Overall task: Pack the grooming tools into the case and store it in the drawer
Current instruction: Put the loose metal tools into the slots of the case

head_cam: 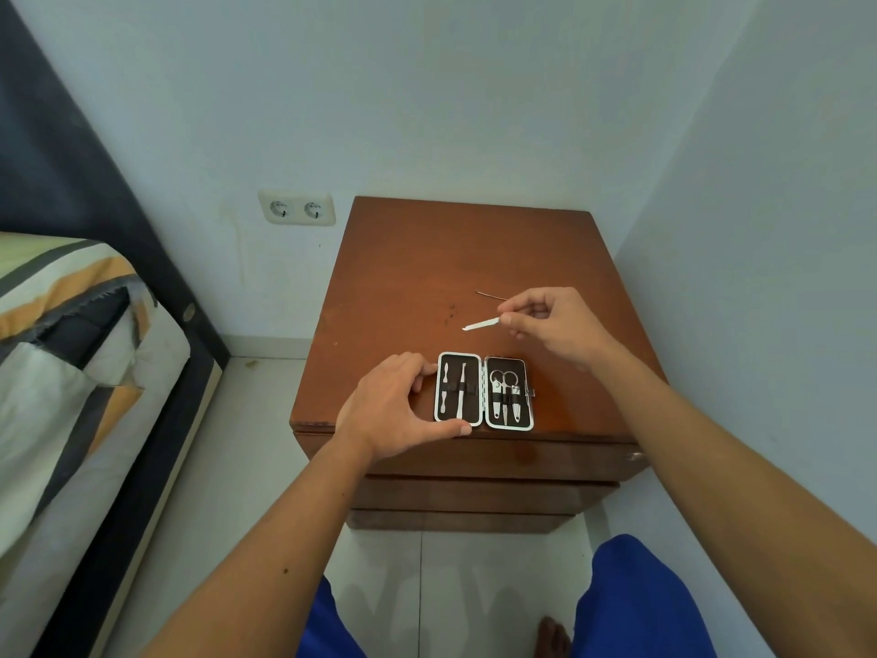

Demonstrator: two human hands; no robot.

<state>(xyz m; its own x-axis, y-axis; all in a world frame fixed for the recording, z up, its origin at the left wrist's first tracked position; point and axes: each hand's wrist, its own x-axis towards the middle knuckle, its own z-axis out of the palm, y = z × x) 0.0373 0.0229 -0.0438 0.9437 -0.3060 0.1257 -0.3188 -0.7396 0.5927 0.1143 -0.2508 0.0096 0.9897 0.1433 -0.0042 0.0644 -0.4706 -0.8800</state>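
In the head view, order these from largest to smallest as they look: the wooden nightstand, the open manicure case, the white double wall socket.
1. Brown wooden nightstand
2. Open black manicure case with silver rim
3. White double wall socket, though it is farther away, so this last ranking is unsure.

Your arms are bare all the way up, so there are no sleeves, no watch and no rings on either the left hand or the right hand, and there's a tiny dark mole on your left forearm. Down below you've got bright blue shorts on, plain fabric with no visible logo or pattern, one leg showing on each side. Your bare foot pokes out between them at the bottom edge.
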